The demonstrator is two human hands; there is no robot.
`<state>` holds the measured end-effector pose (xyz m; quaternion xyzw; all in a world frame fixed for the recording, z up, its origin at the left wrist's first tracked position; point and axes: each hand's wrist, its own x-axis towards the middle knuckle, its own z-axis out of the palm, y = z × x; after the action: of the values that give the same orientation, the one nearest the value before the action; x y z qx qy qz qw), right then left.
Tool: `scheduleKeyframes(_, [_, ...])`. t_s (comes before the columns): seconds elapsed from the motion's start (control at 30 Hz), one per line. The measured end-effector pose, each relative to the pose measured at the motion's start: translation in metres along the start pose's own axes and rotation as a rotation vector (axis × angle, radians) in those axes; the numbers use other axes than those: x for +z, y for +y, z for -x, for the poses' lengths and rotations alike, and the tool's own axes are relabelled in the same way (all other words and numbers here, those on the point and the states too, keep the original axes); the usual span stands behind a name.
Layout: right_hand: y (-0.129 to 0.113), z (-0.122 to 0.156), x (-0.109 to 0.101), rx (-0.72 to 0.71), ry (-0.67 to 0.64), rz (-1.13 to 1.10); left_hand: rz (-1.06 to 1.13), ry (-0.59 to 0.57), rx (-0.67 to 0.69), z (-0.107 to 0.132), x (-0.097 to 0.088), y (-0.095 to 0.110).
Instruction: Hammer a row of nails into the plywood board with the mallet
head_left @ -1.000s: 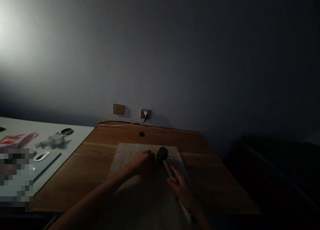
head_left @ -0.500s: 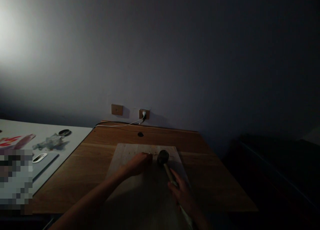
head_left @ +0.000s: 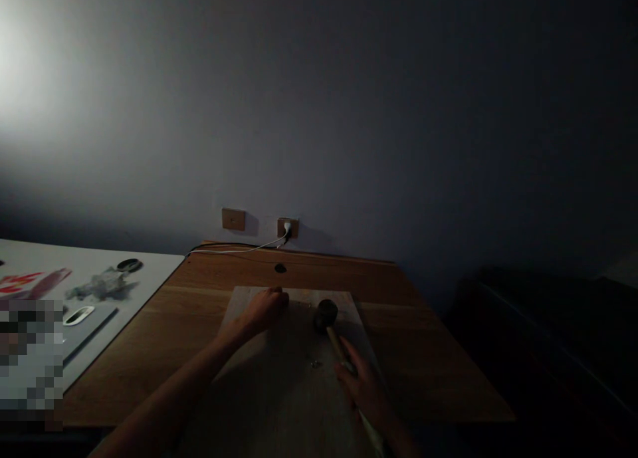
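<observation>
My right hand (head_left: 363,381) is wrapped round the pale handle of a mallet (head_left: 326,315). Its dark, round head rests on or just over the right side of a pale wooden board (head_left: 289,405). Over the far left part of the board is my left hand (head_left: 268,306), its fingers curled together; whatever they pinch is hidden. A small upright metal piece (head_left: 310,305) stands just left of the mallet head. Nearer to me, a few tiny shiny metal pieces (head_left: 315,363) lie loose on the board, too small to name.
The board lies on a brown wooden table (head_left: 423,358) against the wall. Wall sockets (head_left: 288,228) with plugged-in cables are behind it. On a white table (head_left: 159,265) to the left are crumpled plastic (head_left: 102,285), a dark round object (head_left: 129,265) and a red-and-white packet (head_left: 30,284).
My left hand has shifted left and slightly away from me along the board, uncovering the loose metal pieces. The right hand and mallet have hardly moved.
</observation>
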<state>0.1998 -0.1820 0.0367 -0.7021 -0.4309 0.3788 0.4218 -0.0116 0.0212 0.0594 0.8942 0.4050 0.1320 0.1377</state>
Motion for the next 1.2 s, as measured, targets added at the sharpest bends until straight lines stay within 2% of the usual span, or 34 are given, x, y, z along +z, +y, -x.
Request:
scheduleKeyframes(0.2, [-0.002,0.001,-0.002,0.008,-0.033,0.005,-0.059,-0.019,0.063,-0.004,-0.007,0.01])
scheduleKeyframes(0.47, [-0.004,0.003,0.0,0.028,-0.085,-0.015,-0.1,-0.022,0.054,-0.007,-0.003,0.009])
scheduleKeyframes(0.57, [-0.004,0.002,0.0,0.023,-0.078,0.003,-0.013,-0.013,0.047,-0.009,0.001,0.006])
scheduleKeyframes(0.73, [-0.002,0.001,0.0,0.023,-0.08,-0.015,0.237,0.083,-0.008,-0.014,0.016,-0.007])
scheduleKeyframes(0.93, [-0.003,0.002,0.006,0.029,-0.062,-0.063,0.369,0.118,0.038,-0.014,0.032,-0.024])
scheduleKeyframes(1.07, [-0.013,0.0,0.014,-0.004,-0.077,-0.083,0.378,0.123,0.051,-0.014,0.033,-0.026])
scheduleKeyframes(1.2, [-0.032,-0.011,0.024,-0.055,-0.132,-0.077,0.395,0.126,0.02,-0.01,0.028,-0.024])
